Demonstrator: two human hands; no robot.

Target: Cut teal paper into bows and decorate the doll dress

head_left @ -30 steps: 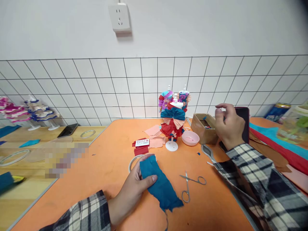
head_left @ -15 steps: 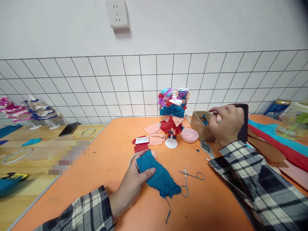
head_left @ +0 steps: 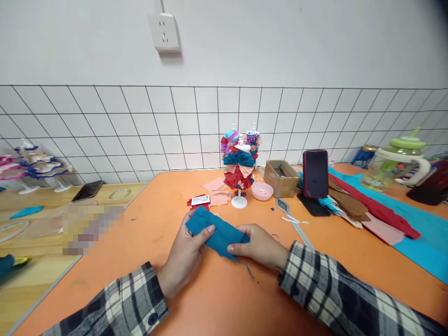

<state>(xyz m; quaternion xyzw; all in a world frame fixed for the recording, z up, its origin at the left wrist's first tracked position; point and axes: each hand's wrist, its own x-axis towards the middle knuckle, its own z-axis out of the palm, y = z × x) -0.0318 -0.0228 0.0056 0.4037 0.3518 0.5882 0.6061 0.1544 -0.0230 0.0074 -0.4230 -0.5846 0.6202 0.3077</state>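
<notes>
Bright, even light, soft shadows (edges warped)

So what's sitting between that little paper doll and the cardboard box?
In the head view, a small pink bowl sits between the paper doll and the cardboard box.

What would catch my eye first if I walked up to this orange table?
Both hands, left hand and right hand, grip a crumpled teal crepe-paper strip near the front of the orange table. Behind it stands a small doll in red, teal and peach paper ruffles, with a dark upright phone to its right.

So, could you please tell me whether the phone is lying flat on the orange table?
No, the phone stands upright on a dark stand beside the cardboard box.
</notes>
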